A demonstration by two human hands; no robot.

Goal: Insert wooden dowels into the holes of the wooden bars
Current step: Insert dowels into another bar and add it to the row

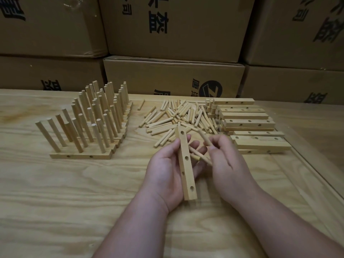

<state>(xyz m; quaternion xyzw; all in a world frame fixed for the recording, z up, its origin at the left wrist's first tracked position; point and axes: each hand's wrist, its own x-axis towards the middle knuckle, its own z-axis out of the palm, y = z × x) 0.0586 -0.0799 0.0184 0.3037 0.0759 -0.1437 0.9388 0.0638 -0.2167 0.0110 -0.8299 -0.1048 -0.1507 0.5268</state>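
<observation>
Stacked cardboard boxes (173, 28) with black print are standing behind a light wooden table (55, 192). On the table's left, a block of finished bars with upright dowels (87, 120) is sitting in rows, its pegs leaning slightly left in the wide-angle view. On the right, a stack of empty drilled bars (249, 123) is lying flat, holes facing up or sideways. Between these two groups, a loose pile of dowels (178, 118) is lying scattered, touching the stack's left edge.

Near the centre, the left hand (167, 170) is lying palm up and cradling a single wooden bar (186, 164); the thumb is pressing on the bar's left edge while the fingers are extending beneath it. Four holes are facing up along the bar. The right hand (225, 161) is sitting just beside it, fingers curling around several held dowels (202, 151), which are crossing over the left fingertips.
</observation>
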